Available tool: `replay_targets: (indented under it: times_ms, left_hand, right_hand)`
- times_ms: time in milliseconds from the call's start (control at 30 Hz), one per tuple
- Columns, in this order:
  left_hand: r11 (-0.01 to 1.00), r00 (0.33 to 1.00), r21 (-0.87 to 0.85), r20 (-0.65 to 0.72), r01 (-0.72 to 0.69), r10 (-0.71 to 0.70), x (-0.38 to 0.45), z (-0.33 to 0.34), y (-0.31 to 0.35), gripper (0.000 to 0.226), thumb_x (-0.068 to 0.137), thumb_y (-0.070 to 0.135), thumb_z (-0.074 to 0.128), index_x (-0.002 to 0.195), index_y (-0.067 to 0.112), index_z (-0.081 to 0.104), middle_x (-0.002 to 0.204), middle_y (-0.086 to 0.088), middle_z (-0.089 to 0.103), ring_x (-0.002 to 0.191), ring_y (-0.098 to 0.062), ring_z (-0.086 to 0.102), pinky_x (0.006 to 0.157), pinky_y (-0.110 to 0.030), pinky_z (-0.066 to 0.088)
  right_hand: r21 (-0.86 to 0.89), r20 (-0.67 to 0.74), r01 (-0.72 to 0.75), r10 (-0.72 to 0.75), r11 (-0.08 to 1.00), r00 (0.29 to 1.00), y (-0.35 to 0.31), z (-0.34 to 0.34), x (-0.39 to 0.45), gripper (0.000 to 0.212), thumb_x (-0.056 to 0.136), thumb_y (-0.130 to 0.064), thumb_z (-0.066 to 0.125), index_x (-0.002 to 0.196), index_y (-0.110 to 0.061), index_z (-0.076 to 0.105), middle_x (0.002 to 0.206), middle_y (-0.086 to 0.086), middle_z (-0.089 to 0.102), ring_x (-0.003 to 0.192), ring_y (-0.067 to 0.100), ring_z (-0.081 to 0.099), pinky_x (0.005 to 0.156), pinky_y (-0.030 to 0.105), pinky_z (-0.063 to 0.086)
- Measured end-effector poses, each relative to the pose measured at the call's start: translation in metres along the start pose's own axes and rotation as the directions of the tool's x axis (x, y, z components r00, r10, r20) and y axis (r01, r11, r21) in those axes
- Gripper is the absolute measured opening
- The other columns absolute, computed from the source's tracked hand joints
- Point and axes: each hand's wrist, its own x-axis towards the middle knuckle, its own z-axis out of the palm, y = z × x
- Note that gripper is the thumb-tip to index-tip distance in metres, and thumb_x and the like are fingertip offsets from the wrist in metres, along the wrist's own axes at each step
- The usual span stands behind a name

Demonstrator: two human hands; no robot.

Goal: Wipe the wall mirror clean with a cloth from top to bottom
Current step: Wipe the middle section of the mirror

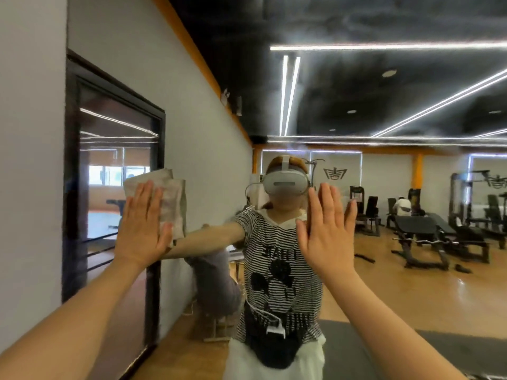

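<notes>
My left hand (pixel 142 223) presses the cloth (pixel 167 198) flat-fingered against the mirror (pixel 384 91) at nine o'clock; my right hand (pixel 326 229) is open, empty. Ungripped, the cloth may slip downward.

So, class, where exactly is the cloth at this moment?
In the head view, the cloth is left of centre, pressed flat against the mirror under the left hand, beside the dark door frame.

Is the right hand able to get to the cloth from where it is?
Probably yes. The right hand is flat on the mirror, and only bare glass lies between it and the cloth under the left hand.
</notes>
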Motion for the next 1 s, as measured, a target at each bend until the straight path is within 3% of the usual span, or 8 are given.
replay_targets:
  times_ms: [133,233,400,500,767,1000]
  left_hand:
    - [0.999,0.999,-0.011,0.026,0.046,-0.046,-0.001,-0.001,0.003,0.073,0.089,0.035,0.029,0.150,-0.002,0.016,0.157,-0.025,0.016,0.149,-0.018,-0.004,0.120,-0.028,-0.010]
    - [0.976,0.979,-0.082,-0.014,0.203,-0.205,-0.002,0.003,0.019,0.071,0.093,0.037,0.024,0.152,0.000,0.013,0.159,-0.021,0.013,0.148,-0.028,0.008,0.118,-0.024,-0.012]
    - [0.848,0.847,-0.185,-0.108,0.497,-0.520,0.004,0.011,0.062,0.070,0.096,0.044,0.010,0.153,0.004,0.009,0.161,-0.016,0.009,0.149,-0.028,0.005,0.116,-0.024,-0.015]
    - [0.797,0.800,-0.202,-0.090,0.569,-0.593,0.008,0.011,0.082,0.071,0.094,0.043,0.011,0.153,0.003,0.008,0.161,-0.017,0.008,0.149,-0.030,0.005,0.119,-0.038,-0.003]
    - [0.792,0.811,-0.223,-0.010,0.569,-0.586,0.010,0.006,0.145,0.072,0.093,0.046,0.006,0.153,0.006,0.002,0.162,-0.014,0.003,0.149,-0.028,-0.001,0.119,-0.044,-0.002]
    - [0.910,0.924,-0.164,0.031,0.381,-0.381,-0.001,0.010,0.132,0.070,0.095,0.046,0.013,0.151,0.008,-0.005,0.161,-0.013,-0.001,0.148,-0.024,-0.004,0.120,-0.043,0.001]
  right_hand:
    - [0.011,-0.018,0.014,-0.013,1.000,1.000,0.000,0.003,-0.001,0.062,0.097,-0.041,0.030,0.149,-0.008,0.025,0.155,0.020,0.029,0.145,0.032,0.018,0.118,0.051,-0.001]
    - [0.014,-0.024,0.015,-0.015,1.000,1.000,0.000,0.004,-0.002,0.063,0.097,-0.041,0.030,0.150,-0.008,0.021,0.156,0.020,0.026,0.146,0.031,0.017,0.118,0.051,-0.003]
    - [0.035,-0.008,0.004,-0.004,0.999,1.000,0.001,0.005,-0.003,0.064,0.097,-0.042,0.029,0.151,-0.008,0.018,0.157,0.019,0.024,0.146,0.031,0.017,0.118,0.055,0.004]
    - [0.039,-0.010,0.005,-0.005,0.999,1.000,0.000,0.006,-0.004,0.063,0.097,-0.041,0.028,0.150,-0.008,0.021,0.157,0.019,0.024,0.146,0.031,0.016,0.116,0.056,0.007]
    - [0.051,-0.006,0.000,0.000,0.999,1.000,-0.001,0.006,-0.005,0.063,0.096,-0.041,0.030,0.150,-0.010,0.019,0.156,0.019,0.027,0.146,0.030,0.016,0.116,0.055,0.007]
    - [0.051,-0.006,0.001,0.000,0.999,1.000,0.001,0.005,-0.004,0.062,0.096,-0.041,0.030,0.149,-0.010,0.022,0.154,0.018,0.031,0.145,0.030,0.018,0.114,0.057,0.012]
